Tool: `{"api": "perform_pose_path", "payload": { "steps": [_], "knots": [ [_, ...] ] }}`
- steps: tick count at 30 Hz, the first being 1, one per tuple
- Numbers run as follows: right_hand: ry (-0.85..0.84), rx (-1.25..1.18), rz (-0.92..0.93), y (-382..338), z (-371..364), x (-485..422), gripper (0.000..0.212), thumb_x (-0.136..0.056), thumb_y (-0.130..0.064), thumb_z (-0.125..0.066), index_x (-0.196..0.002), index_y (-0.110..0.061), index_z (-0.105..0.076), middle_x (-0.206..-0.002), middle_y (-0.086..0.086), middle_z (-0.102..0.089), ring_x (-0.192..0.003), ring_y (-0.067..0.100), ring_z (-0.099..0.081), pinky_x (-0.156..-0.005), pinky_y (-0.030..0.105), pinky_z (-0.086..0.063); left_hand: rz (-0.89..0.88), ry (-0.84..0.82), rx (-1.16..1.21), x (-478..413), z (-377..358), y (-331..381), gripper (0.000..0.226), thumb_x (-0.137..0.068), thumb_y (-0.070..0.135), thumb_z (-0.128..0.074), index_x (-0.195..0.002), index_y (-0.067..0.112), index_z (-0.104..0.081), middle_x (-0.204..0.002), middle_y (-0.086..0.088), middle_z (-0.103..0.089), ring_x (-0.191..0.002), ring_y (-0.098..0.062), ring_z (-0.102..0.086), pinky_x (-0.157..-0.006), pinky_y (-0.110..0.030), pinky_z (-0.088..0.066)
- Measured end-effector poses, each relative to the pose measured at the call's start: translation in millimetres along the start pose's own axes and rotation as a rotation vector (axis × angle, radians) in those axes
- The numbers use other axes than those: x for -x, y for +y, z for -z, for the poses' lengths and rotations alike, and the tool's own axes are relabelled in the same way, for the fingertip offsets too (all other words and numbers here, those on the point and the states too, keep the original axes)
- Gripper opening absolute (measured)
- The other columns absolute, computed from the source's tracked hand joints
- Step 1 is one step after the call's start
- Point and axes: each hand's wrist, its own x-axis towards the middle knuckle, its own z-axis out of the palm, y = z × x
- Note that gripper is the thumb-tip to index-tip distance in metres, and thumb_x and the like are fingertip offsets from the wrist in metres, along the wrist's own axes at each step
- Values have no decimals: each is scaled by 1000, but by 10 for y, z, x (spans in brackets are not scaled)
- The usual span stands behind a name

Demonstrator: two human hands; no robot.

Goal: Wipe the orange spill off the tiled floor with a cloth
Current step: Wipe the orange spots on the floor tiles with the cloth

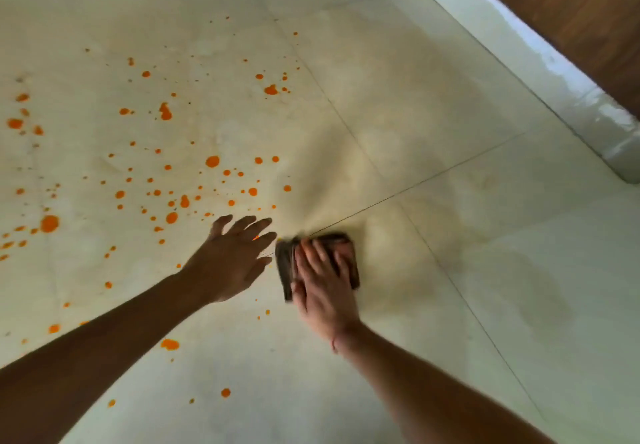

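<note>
1. Head view: right hand [322, 284] pressed flat, fingers extended, on the dark folded cloth [317, 263] at a tile joint of the floor [485, 235].
2. Left hand [232, 260] empty, fingers spread, just beside the cloth; whether it touches the tiles cannot be told.
3. Progress: the floor right of the cloth shows only a pale yellowish smear; the orange spill [166, 166] is largely unwiped to the left.
4. Obscured: the cloth is blurred and half covered; the spill runs past the left edge.

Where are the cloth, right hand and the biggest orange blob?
cloth [284, 267]: head view, exposed left edge.
right hand [323, 282]: head view, back of hand.
biggest orange blob [50, 223]: head view, its centre.
</note>
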Motion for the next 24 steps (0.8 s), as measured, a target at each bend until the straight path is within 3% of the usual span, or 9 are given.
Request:
{"api": "perform_pose_path", "payload": {
  "steps": [3, 7, 10, 13, 14, 16, 18, 21, 24],
  "knots": [
    [-31, 52, 190, 224, 95, 551, 58, -90, -36, -47, -143, -15, -44, -152, 3, -40, -142, 19, -33, -108, 49, -34, 118, -61, -10, 516, -88, -198, 53, -87, 47, -34, -118, 18, -68, -131, -5, -61, -116, -26, -61, -96, -50, -43],
    [6, 65, -131, -50, 89, -161, 62, -89, -40, -36, -147, -16, -39, -155, 4, -36, -143, 21, -29, -112, 46, -22, 250, -146, 78, 1017, -261, -238, 59, -84, 52, -34, -119, 19, -67, -132, -5, -61, -117, -28, -60, -93, -51, -47],
    [-64, 71, 153, -783, -211, 164, 59, -92, -38, -40, -147, -16, -38, -156, 3, -34, -146, 19, -25, -113, 47, -18, 312, -151, 105, 1309, -436, -239, 61, -84, 55, -34, -120, 18, -66, -132, -6, -60, -118, -29, -60, -92, -52, -46],
    [-94, 59, 418, -375, -78, 783, 58, -92, -36, -48, -146, -16, -41, -157, 1, -30, -146, 16, -24, -112, 46, -26, 385, -152, 139, 1490, -513, -223, 62, -85, 56, -32, -122, 17, -65, -133, -6, -60, -121, -31, -57, -94, -53, -44],
    [-65, 90, 400, -178, -46, 745, 57, -91, -35, -48, -145, -15, -43, -157, 1, -30, -144, 18, -27, -109, 48, -30, 406, -149, 152, 1544, -520, -220, 62, -86, 55, -32, -122, 17, -64, -133, -6, -59, -121, -31, -57, -94, -53, -44],
    [-35, 124, 132, -37, 52, 364, 59, -89, -36, -43, -144, -14, -42, -155, 3, -32, -141, 21, -32, -107, 50, -31, 447, -108, 185, 1597, -507, -207, 60, -88, 53, -32, -124, 16, -63, -134, -6, -58, -123, -30, -56, -95, -53, -44],
    [-1, 122, -13, -514, -44, -24, 62, -88, -37, -40, -144, -12, -41, -152, 8, -39, -140, 24, -34, -110, 48, -24, 490, -61, 203, 1721, -505, -228, 58, -88, 52, -32, -125, 17, -62, -137, -5, -57, -125, -29, -54, -97, -53, -42],
    [-99, 110, 352, -1338, -386, 439, 60, -89, -38, -41, -145, -14, -40, -152, 5, -40, -144, 22, -29, -112, 47, -20, 561, -14, 228, 1964, -554, -291, 56, -89, 48, -32, -125, 16, -62, -137, -6, -56, -125, -31, -53, -97, -53, -41],
    [-189, 89, 601, -952, -227, 901, 59, -92, -39, -45, -147, -17, -39, -157, 1, -33, -146, 17, -22, -116, 42, -15, 630, -35, 252, 2172, -619, -305, 56, -90, 47, -31, -125, 15, -61, -139, -8, -54, -126, -33, -51, -96, -54, -41]
  ]
}}
